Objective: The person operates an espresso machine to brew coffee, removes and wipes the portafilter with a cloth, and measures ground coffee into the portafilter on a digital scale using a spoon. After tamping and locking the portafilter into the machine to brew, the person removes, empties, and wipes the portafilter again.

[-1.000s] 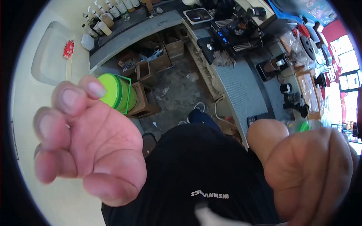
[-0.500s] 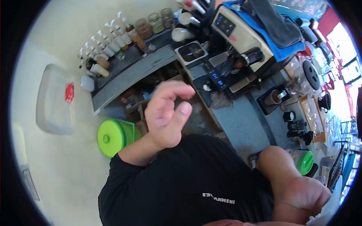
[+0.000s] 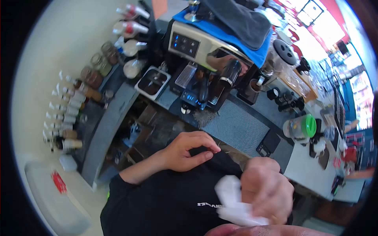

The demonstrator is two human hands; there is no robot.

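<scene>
- The right hand (image 3: 269,190) is blurred, but it appears closed on a white tissue (image 3: 232,200); exactly how the fingers pinch it cannot be told.
- The tissue lies on the left side of that grip, crumpled and bent: one lobe sticks out up and to the left, the other runs down and back under the fingers.
- Its long axis therefore seems to run alongside the hand rather than straight out from it, though the blur leaves this uncertain.
- The left hand (image 3: 191,151) is empty, its fingers curved with a gap above the thumb; it is ahead and to the left of the right grip, clear of the tissue.
- The right hand is plainly the nearer one to the tissue.
- Behind the tissue, as the camera looks, is the black shirt (image 3: 169,200); whether they touch cannot be told.
- Farther ahead of the right grip lies the ribbed mat (image 3: 236,126), with the coffee machine (image 3: 197,55) beyond and the green-lidded jar (image 3: 301,128) ahead to the right.
</scene>
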